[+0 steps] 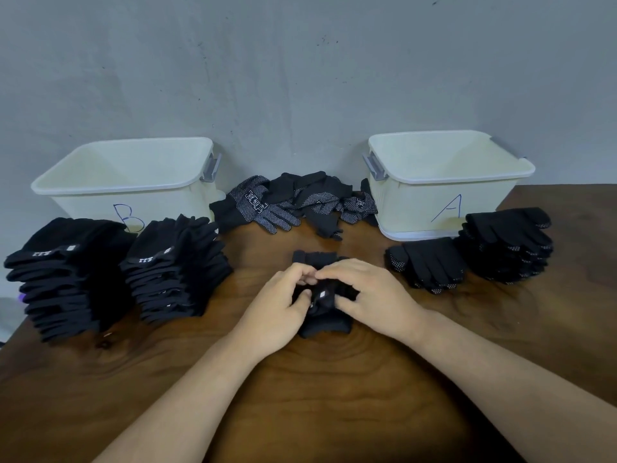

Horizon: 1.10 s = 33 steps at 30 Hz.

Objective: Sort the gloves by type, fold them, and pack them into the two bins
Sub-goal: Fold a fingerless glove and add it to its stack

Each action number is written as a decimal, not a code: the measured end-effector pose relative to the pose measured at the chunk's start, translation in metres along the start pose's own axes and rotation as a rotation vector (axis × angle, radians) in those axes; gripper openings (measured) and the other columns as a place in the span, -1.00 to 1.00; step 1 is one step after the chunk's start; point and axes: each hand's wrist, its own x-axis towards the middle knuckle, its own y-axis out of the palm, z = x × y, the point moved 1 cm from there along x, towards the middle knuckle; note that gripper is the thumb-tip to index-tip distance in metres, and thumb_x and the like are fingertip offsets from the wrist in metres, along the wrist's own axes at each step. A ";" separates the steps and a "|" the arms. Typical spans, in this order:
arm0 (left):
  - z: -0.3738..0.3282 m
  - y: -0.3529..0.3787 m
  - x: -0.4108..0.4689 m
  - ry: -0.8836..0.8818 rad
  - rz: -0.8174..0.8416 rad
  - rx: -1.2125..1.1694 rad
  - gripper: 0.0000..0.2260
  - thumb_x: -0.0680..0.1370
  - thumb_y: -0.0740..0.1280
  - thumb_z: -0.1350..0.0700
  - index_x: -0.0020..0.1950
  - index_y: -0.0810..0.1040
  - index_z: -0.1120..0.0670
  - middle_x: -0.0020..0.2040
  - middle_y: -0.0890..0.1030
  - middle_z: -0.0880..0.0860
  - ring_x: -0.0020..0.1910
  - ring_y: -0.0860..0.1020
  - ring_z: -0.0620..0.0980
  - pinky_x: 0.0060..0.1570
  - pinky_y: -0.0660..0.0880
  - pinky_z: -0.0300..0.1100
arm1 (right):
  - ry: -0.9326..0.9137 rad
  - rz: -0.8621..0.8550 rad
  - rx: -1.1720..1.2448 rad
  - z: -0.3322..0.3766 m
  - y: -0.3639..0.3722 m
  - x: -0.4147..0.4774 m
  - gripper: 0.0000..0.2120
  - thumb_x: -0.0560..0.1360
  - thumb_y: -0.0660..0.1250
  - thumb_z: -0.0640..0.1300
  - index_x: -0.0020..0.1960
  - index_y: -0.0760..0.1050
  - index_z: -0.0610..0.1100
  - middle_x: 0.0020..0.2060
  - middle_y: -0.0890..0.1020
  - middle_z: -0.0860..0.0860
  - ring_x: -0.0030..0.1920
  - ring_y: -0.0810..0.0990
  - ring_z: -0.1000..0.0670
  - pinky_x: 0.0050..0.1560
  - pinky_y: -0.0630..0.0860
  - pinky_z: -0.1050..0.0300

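A black glove (325, 324) with a small white tag lies on the wooden table in front of me. My left hand (278, 304) and my right hand (370, 292) both pinch its fabric near the middle. A loose heap of dotted black gloves (293, 203) lies between the two cream bins. The bin marked B (128, 182) stands at the back left, the bin marked A (444, 182) at the back right. Two stacks of folded plain gloves (66, 279) (177, 269) sit before bin B. Dotted folded gloves (430, 264) (507, 243) are piled before bin A.
A grey wall runs right behind the bins. The wooden table (317, 396) extends toward me under my forearms. Its left edge cuts diagonally at the lower left, with floor beyond it.
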 end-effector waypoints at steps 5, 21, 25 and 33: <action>0.003 0.005 0.000 0.028 -0.006 0.099 -0.69 0.68 0.26 0.08 0.35 0.44 -0.26 0.20 0.49 -0.31 0.31 0.45 -0.24 0.37 0.48 -0.07 | 0.060 -0.073 -0.173 0.003 0.000 -0.007 -0.52 0.46 0.47 -0.15 0.36 0.50 0.03 0.28 0.52 0.19 0.23 0.50 0.08 0.15 0.55 0.16; -0.001 -0.004 -0.003 0.031 -0.176 -0.085 -0.74 0.72 0.26 0.14 0.29 0.55 -0.19 0.21 0.61 -0.20 0.29 0.54 -0.25 0.30 0.46 -0.25 | -0.029 -0.119 -0.063 0.007 -0.025 -0.021 -0.49 0.40 0.31 -0.44 0.27 0.60 -0.07 0.37 0.55 0.12 0.43 0.45 0.09 0.34 0.46 0.21; 0.017 -0.015 0.004 -0.084 -0.325 -0.012 -0.66 0.66 0.25 0.30 0.27 0.50 -0.13 0.18 0.59 -0.20 0.24 0.54 -0.21 0.34 0.50 -0.12 | -0.152 0.202 -0.013 0.016 -0.020 -0.027 -0.45 0.50 0.33 -0.29 0.47 0.53 -0.02 0.51 0.47 0.13 0.57 0.34 0.12 0.61 0.21 0.11; 0.022 -0.016 0.005 -0.114 -0.107 0.085 -0.53 0.68 0.35 0.11 0.46 0.32 -0.32 0.26 0.52 -0.48 -0.15 0.47 -0.28 0.27 0.48 0.11 | -0.001 0.157 0.043 -0.002 -0.010 -0.033 -0.70 0.74 0.29 0.01 0.44 0.57 0.09 0.39 0.59 0.26 0.43 0.48 0.29 0.58 0.33 0.07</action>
